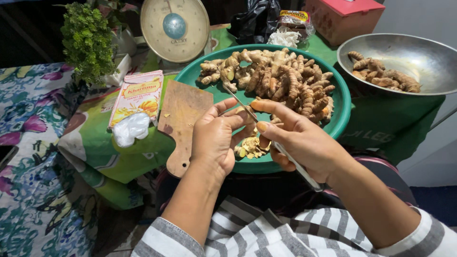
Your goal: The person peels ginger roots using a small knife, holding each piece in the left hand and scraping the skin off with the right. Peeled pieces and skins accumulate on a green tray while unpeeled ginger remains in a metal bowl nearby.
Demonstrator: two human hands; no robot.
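My left hand (216, 138) grips a piece of turmeric root (248, 124) over the near rim of a green round tray (342, 102). In my right hand (297, 138) is a thin metal knife (285, 154); its blade (235, 97) runs up past my left fingers and its handle end sticks out below my palm. My yellow-stained thumb presses by the root. A heap of turmeric roots (278, 78) fills the far half of the tray. Cut scraps (252, 147) lie on the tray under my hands.
A wooden cutting board (183, 119) leans on the tray's left edge. Beside it lie a glove box (138, 93) and a white plastic glove (131, 128). A metal bowl (419, 52) with several roots sits at right. A dial scale (174, 28), a plant (88, 40) and a red box (345, 16) stand behind.
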